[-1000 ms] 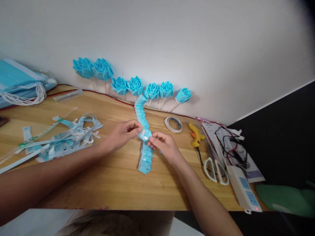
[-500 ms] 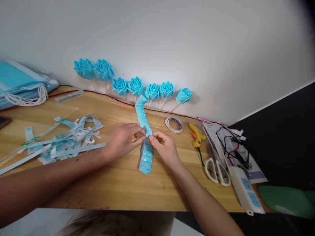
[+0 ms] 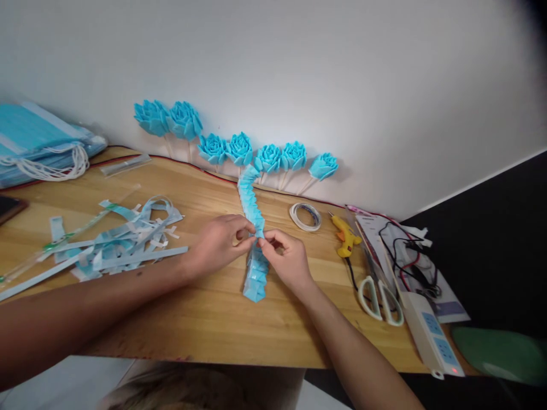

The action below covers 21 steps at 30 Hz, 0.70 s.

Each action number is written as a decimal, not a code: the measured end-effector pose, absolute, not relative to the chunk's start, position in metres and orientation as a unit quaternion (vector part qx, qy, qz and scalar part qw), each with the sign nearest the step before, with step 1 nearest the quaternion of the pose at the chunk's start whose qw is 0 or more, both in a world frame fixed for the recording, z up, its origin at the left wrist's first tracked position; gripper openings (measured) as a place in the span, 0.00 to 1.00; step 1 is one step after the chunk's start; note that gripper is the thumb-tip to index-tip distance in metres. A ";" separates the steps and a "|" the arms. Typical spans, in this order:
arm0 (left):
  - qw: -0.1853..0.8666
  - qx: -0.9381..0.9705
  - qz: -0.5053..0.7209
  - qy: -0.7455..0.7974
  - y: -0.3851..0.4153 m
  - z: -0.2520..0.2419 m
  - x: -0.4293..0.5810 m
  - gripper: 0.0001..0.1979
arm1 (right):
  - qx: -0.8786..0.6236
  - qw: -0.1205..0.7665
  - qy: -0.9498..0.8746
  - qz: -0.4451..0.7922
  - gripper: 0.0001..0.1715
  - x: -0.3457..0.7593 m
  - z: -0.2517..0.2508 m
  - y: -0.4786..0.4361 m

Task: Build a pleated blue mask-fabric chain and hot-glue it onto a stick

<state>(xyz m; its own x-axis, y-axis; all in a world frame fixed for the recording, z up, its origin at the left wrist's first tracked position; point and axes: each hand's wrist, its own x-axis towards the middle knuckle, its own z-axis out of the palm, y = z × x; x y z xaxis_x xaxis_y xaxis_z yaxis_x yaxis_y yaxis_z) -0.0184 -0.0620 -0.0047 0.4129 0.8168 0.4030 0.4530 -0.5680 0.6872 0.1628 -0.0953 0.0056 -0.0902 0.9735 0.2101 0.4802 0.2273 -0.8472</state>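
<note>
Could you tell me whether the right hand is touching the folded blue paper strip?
Touching. The head view shows the right hand pinching the folded blue paper strip between thumb and fingertips, opposite the left hand.

head cam | faces fwd+down | close over wooden table (image 3: 205,330) | wall (image 3: 299,68) at back | single view

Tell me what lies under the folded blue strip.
Bare wooden table shows along both sides of the strip. Where left hand and right hand pinch it, fingers cover whatever is beneath.
</note>
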 end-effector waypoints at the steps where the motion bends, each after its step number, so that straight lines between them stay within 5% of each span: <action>1: 0.245 0.804 0.372 0.394 -0.062 -0.004 -0.018 0.04 | -0.542 0.400 -0.674 0.302 0.10 0.163 0.005 -0.095; 21: 0.280 0.794 0.400 0.363 -0.059 -0.002 -0.018 0.08 | -0.539 0.401 -0.680 0.294 0.10 0.163 0.006 -0.094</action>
<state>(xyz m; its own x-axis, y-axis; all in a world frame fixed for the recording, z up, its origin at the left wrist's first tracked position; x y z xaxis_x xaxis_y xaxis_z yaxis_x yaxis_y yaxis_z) -0.0183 -0.0594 -0.0024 0.4161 0.8001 0.4321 0.3527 -0.5800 0.7343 0.1633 -0.0944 0.0058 -0.0971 0.9689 0.2276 0.4981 0.2453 -0.8317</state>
